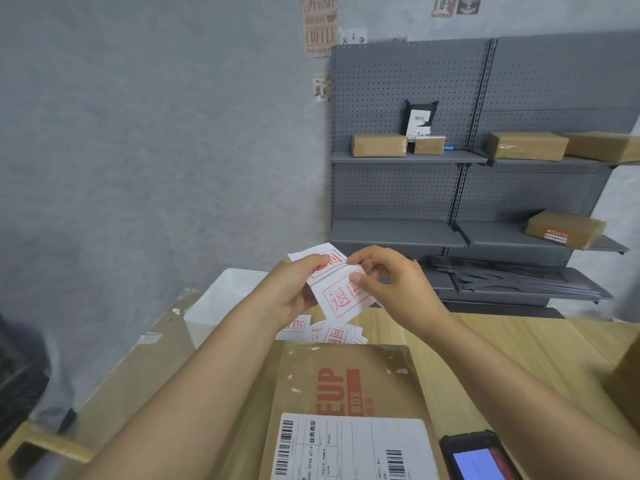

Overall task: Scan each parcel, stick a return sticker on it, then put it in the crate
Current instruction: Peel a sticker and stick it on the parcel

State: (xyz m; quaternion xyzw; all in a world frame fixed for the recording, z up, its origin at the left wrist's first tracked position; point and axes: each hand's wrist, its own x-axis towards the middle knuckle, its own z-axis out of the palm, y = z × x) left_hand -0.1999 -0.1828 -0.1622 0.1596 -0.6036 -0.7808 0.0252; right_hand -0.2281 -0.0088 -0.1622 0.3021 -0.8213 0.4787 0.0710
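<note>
Both my hands are raised above the wooden table [502,355], holding a white sheet of return stickers [341,299] with red print. My left hand [294,289] grips the sheet's left side. My right hand [391,282] pinches its upper right part with thumb and fingertips. Below them a brown cardboard parcel [346,386] lies flat, red lettering on top and a white shipping label [353,448] with barcodes near me. More sticker sheets [332,332] lie beyond the parcel. A black handheld scanner [478,459] with a lit screen rests at the parcel's right.
A white plastic crate [221,303] stands at the table's far left, beside a large flat cardboard sheet [138,368]. Grey pegboard shelving [485,188] against the wall holds several brown parcels. Another box corner [627,386] shows at the right edge.
</note>
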